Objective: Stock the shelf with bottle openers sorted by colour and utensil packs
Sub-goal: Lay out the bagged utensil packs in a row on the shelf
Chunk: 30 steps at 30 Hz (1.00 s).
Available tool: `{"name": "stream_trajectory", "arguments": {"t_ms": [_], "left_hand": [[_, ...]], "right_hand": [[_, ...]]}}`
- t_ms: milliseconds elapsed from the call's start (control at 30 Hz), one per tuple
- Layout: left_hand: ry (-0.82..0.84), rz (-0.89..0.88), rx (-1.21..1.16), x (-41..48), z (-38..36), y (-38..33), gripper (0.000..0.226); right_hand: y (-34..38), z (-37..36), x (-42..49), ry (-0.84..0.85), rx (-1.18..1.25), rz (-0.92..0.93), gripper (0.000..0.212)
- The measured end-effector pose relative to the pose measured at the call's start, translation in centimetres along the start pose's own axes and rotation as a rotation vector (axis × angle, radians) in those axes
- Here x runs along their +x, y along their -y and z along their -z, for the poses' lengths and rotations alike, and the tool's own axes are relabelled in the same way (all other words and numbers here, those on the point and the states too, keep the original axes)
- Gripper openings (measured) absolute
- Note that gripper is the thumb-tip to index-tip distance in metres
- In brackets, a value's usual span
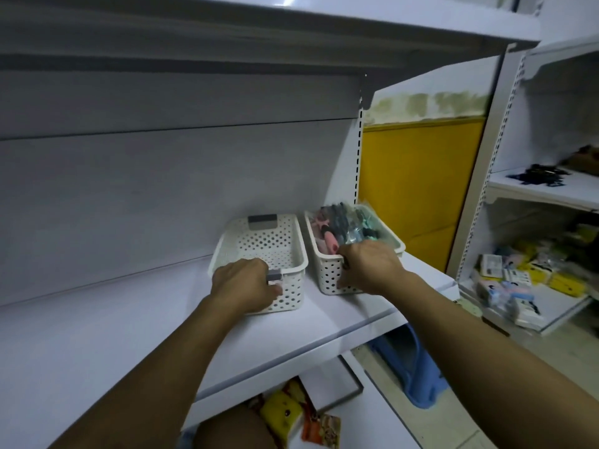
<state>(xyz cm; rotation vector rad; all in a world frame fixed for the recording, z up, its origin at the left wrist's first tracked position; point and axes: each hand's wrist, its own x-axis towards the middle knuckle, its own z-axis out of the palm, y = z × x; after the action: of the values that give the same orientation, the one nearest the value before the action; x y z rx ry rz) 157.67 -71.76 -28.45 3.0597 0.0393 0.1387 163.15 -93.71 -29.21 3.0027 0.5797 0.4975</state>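
White metal shelf (155,325) carries two white perforated plastic baskets side by side, near shelf's right end. Left hand (241,285) grips near end of empty left basket (259,236), fingers curled over rim by grey handle clip (274,276). Right hand (369,265) grips near rim of right basket (327,277). Pink, dark and teal bottle openers (340,225) piled in right basket, just beyond right knuckles.

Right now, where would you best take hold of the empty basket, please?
Grip the empty basket by its near end, at the grey handle, coming from the front: it lies lengthwise into the shelf, and the full basket crowds its right side.
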Motion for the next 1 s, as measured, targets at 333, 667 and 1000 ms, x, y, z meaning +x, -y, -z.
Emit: {"name": "stream_trajectory", "arguments": {"t_ms": [333,667,1000], "left_hand": [[-0.027,-0.181,-0.093,-2.5,0.8,2.0,0.033],[-0.101,-0.002,-0.607,-2.5,0.1,7.3,0.106],[-0.092,-0.116,-0.762,-4.1,0.1,8.5,0.084]], "right_hand": [[1.8,3.3,-1.6,-0.012,-0.056,0.049,0.033],[3.2,10.7,-0.3,-0.28,-0.166,0.139,0.044],[13.2,12.1,2.4,-0.202,-0.052,0.263,0.028]]}}
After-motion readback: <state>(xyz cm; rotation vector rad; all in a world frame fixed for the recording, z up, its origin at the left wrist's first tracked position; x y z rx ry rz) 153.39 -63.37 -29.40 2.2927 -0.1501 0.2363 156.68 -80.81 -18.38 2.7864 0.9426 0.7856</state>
